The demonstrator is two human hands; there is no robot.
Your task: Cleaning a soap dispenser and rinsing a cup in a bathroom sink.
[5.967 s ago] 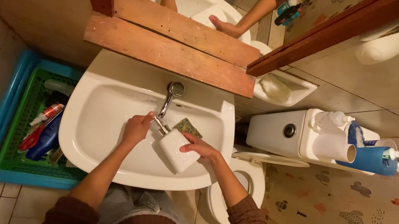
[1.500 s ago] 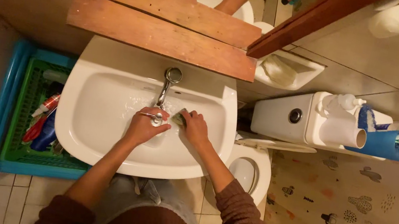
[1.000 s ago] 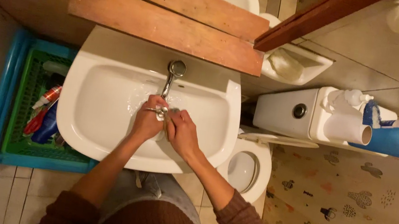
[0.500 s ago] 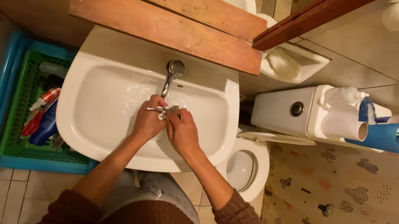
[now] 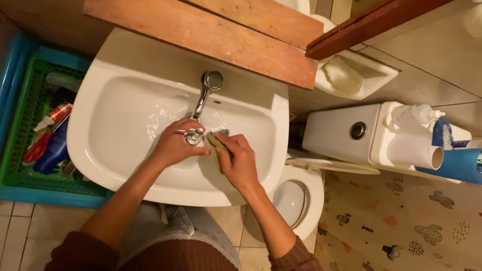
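Over the white sink [image 5: 114, 164], my left hand [image 5: 171, 147] grips a soap dispenser; only its silver pump head [image 5: 192, 135] shows above my fingers, the body hidden under my hand. My right hand [image 5: 239, 160] holds a green-yellow sponge [image 5: 218, 142] just right of the pump, close to the dispenser. Both hands sit below the chrome tap [image 5: 206, 92], inside the basin. Wet streaks show on the basin near the tap.
A wooden shelf [image 5: 199, 32] with a mirror above overhangs the sink. A green basket in a blue crate [image 5: 22, 133] with bottles stands left. At right are the toilet [image 5: 301, 200], its cistern [image 5: 345, 129] carrying bottles and a paper roll, and a wall soap dish [image 5: 353, 76].
My right hand with the sponge has pulled slightly right, away from the pump head, after both hands were pressed together. Earlier the dispenser lay tilted in both hands.
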